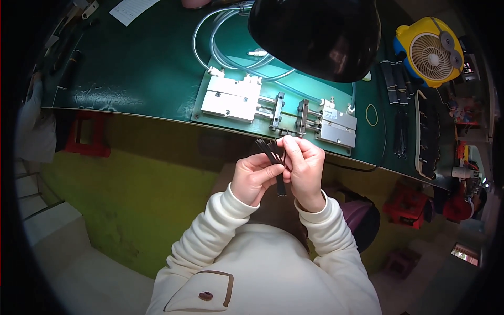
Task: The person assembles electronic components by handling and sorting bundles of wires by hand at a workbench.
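Just off the bench's front edge, my left hand (pixel 255 177) pinches a bundle of thin black strands, perhaps wires (pixel 270 151). Their upper ends fan out above the thumb, and the lower end hangs below the fingers. Beside it, my right hand (pixel 303 169) is closed, thumb against forefinger, at what looks like one strand parted from the bundle; its other fingers touch the left fingertips. Just beyond the hands stands a clamping fixture with a left silver air cylinder (pixel 231 98), a right one (pixel 337 126) and two dark upright jaws (pixel 277 110) with a gap between them.
A black lamp shade (pixel 315 37) hangs over the fixture. Clear air hoses (pixel 212 42) loop behind it on the green bench (pixel 142 63). To the right are a rubber band (pixel 371 115), black strand bundles (pixel 401 126), a long tray (pixel 420 134) and a yellow fan (pixel 431 55).
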Available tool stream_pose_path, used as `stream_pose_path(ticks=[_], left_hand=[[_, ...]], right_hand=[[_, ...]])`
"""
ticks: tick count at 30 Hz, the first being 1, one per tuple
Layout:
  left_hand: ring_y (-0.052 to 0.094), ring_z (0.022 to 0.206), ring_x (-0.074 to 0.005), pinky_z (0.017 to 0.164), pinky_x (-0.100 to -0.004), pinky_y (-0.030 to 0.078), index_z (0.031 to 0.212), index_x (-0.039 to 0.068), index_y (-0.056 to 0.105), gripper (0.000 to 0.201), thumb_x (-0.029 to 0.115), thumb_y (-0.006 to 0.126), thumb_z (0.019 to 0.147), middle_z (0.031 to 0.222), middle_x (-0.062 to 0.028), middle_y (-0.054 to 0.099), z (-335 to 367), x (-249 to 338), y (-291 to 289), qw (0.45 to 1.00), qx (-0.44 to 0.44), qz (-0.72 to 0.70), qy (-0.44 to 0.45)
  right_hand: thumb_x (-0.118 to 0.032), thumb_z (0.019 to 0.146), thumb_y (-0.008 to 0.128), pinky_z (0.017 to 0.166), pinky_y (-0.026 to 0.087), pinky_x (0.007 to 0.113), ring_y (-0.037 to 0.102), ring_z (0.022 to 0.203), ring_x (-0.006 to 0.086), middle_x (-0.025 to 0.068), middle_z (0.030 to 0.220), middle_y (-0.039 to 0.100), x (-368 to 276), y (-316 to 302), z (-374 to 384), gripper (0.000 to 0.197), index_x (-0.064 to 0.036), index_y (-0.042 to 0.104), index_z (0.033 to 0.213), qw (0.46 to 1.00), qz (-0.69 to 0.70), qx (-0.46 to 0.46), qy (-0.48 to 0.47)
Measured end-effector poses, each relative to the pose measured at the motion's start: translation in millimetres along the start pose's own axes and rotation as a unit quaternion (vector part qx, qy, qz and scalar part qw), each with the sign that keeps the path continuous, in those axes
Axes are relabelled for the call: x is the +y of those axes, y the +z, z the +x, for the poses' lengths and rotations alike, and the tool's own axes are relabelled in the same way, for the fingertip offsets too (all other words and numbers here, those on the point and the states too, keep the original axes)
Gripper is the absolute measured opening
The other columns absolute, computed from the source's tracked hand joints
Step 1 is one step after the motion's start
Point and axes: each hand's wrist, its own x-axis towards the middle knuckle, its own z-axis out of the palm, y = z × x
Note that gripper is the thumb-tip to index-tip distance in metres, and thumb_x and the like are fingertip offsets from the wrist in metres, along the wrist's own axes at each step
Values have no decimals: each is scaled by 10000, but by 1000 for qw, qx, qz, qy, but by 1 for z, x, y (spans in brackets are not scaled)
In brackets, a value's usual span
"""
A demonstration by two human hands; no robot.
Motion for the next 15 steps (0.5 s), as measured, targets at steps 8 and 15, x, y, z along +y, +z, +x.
stream_pose_path(ticks=[8, 15], left_hand=[[561, 646, -135, 591, -229, 471, 928, -17, 536, 164, -23, 497, 768, 754, -86, 575, -2, 2, 0, 1000, 7, 22, -4], [552, 615, -128, 548, -207, 451, 918, -19, 532, 151, -12, 498, 771, 725, -88, 572, -6, 8, -2, 999, 3, 54, 1]], right_hand=[[-125, 805, 523, 310, 283, 153, 388, 352, 15, -7, 472, 480, -1, 0, -3, 180, 23, 573, 717, 1000, -18, 2, -13], [-86, 790, 539, 318, 307, 160, 405, 358, 25, 10, 510, 507, -6, 8, -10, 121, 25, 575, 761, 998, -51, -16, -37]])
